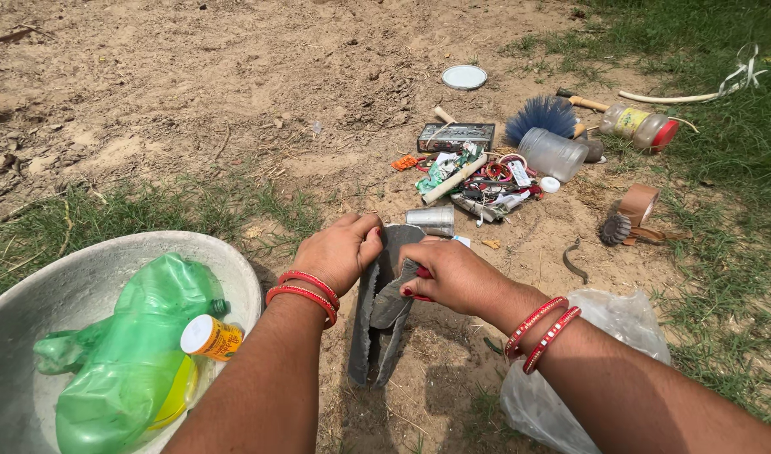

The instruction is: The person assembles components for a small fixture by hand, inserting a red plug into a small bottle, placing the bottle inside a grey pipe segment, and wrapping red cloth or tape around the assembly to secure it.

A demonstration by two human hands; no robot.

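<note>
- Head view: the left hand (pixel 339 250) is closing its fingers (pixel 370 240) over the top edge of a grey rubber strip (pixel 377 311), which is standing upright on the bare dirt ground (pixel 192 92) between the two wrists.
- The right hand (pixel 453 273) is gripping the same strip from the other side, its fingertips (pixel 409 290) pressing on a loose flap near the top; the strip's lower end is resting on the dirt below both hands.
- A grey basin (pixel 234 269) is sitting at the left edge of the ground, holding a crushed green bottle (pixel 124 361) and a small orange-labelled bottle (pixel 210 336).
- A clear plastic bag (pixel 621 324) is lying under the right forearm.
- A pile of scraps (pixel 478 181) is lying beyond the hands, with a blue brush (pixel 541 116), a clear jar (pixel 552 154) and a white lid (pixel 464 76) near it.
</note>
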